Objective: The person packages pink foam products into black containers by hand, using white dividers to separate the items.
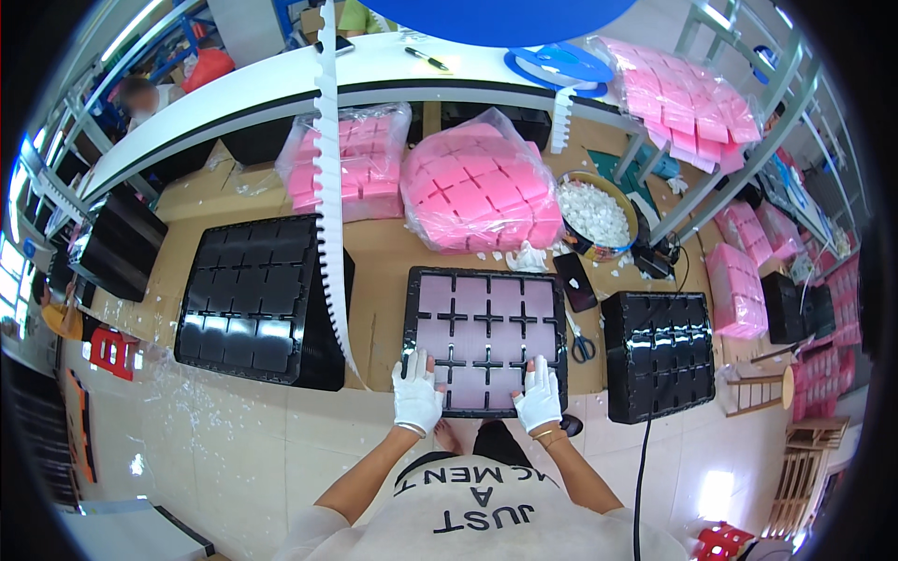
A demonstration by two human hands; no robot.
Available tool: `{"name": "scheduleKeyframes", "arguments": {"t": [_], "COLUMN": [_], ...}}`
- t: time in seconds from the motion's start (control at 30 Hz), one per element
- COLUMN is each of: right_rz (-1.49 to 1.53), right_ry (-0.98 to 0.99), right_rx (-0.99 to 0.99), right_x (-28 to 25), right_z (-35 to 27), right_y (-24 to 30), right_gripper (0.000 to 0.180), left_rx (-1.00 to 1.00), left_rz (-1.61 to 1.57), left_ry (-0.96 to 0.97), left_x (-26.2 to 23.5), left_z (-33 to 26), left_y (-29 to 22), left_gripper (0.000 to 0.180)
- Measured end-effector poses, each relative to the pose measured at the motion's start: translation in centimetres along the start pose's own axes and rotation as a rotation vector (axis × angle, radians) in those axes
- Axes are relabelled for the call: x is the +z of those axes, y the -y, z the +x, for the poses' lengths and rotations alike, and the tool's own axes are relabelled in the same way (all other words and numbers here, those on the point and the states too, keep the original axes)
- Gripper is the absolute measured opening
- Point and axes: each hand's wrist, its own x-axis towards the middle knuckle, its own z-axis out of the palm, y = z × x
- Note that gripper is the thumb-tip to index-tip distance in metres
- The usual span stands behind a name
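Note:
A black tray (pixel 409 323) lies on the cardboard-covered table right before me. Pale pink panels fill it, parted by dark cross-shaped slots. Both my hands wear white gloves with bare fingertips. My left hand (pixel 417 396) rests at the near left corner of the tray, fingers stretched forward over its edge. At the near right corner, my right hand (pixel 538 395) lies likewise, its fingers extended on the panels and rim. Scissors (pixel 582 348) with dark handles and a black phone (pixel 574 282) lie just right of the tray.
Stacked black trays stand left (pixel 245 299) and right (pixel 659 355). Pink foam blocks in clear bags (pixel 482 182) sit behind. A tub of white bits (pixel 596 217) is at the back right. A white toothed strip (pixel 329 187) hangs left of the tray; a black cable (pixel 640 486) hangs right.

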Motion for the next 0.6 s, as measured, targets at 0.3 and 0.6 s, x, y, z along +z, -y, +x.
{"name": "scheduleKeyframes", "arguments": {"t": [0.3,0.6], "right_rz": [-0.025,0.088], "right_ry": [-0.001,-0.255], "right_rx": [0.017,-0.374], "right_x": [-2.0,-0.8], "right_z": [-4.8,-5.1], "right_y": [0.0,-3.0], "right_gripper": [0.077,0.038], "left_rx": [0.034,0.083], "left_rz": [-0.065,0.085], "left_ry": [0.154,0.158], "left_x": [-2.1,-0.7], "left_z": [-3.4,-4.2], "left_y": [0.1,-3.3], "left_gripper": [0.071,0.103]}}
